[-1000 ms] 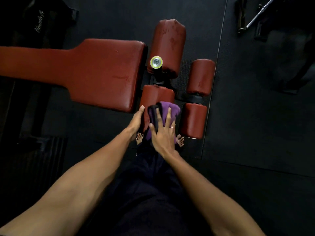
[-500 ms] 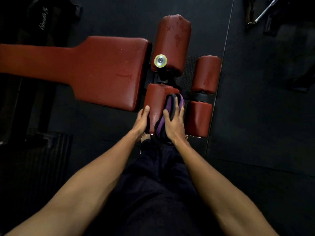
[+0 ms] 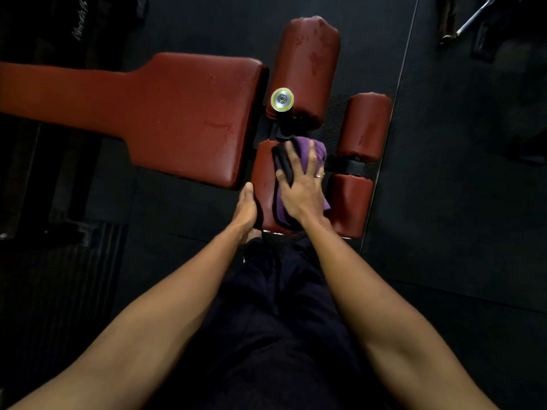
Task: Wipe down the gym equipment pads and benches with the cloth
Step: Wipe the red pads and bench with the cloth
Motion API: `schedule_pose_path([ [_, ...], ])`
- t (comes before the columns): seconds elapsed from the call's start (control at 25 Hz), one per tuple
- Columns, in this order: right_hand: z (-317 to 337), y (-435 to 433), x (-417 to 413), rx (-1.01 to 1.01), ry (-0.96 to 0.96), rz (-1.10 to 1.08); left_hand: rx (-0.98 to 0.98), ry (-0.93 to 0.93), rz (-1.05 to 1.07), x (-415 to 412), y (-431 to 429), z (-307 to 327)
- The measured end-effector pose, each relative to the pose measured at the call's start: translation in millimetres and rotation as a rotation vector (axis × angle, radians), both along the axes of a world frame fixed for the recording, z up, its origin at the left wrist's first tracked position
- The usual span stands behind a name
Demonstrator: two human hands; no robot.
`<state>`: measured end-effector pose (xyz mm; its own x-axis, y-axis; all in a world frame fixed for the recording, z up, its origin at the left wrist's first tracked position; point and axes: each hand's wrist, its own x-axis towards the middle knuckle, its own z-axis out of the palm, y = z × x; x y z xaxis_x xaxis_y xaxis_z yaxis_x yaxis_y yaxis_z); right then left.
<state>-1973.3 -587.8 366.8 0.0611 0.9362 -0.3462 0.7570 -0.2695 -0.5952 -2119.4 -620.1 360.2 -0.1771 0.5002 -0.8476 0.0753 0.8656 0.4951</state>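
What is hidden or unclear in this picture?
Head view only.
Roller pad: top covered by the purple cloth and the right hand.
Left hand: fingers behind that pad's side.
Long bench pad: cut off by the left edge.
Equipment top right: too dark.
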Motion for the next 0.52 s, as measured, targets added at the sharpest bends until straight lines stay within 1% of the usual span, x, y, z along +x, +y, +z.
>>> schedule_pose_path([
  [0.08, 4.0, -6.4, 10.5, -0.133, 0.190, -0.194, -0.059, -0.066, 0.003, -6.1, 12.4, 1.2],
  [0.12, 6.2, -18.4, 14.3, -0.185, 0.243, -0.237, -0.082, -0.072, 0.000, -7.6, 17.8, 3.3],
  [0.2, 10.9, -55.4, 15.1, -0.213, 0.258, -0.180, -0.096, -0.064, 0.036, -2.5, 21.9, 6.1],
  [0.24, 12.6, -74.9, 10.4, -0.182, 0.235, -0.112, -0.099, -0.016, 0.047, 4.1, 22.0, 7.4],
  [0.28, 13.3, -91.4, 3.8, -0.134, 0.189, -0.041, -0.103, 0.074, 0.033, 12.0, 19.1, 7.2],
  [0.36, 9.0, -99.9, -8.9, -0.033, 0.055, 0.084, -0.088, 0.251, -0.022, 27.2, 11.1, 11.7],
  [0.4, 6.8, -89.7, -11.4, 0.008, 0.017, 0.121, -0.083, 0.292, -0.044, 33.3, 5.0, 14.5],
  [0.48, -0.4, -53.1, -7.1, 0.116, -0.066, 0.197, -0.065, 0.287, -0.055, 35.5, -0.3, 10.0],
  [0.52, -4.2, -31.4, -1.5, 0.137, -0.081, 0.194, -0.054, 0.280, -0.051, 32.3, 1.3, 6.0],
])
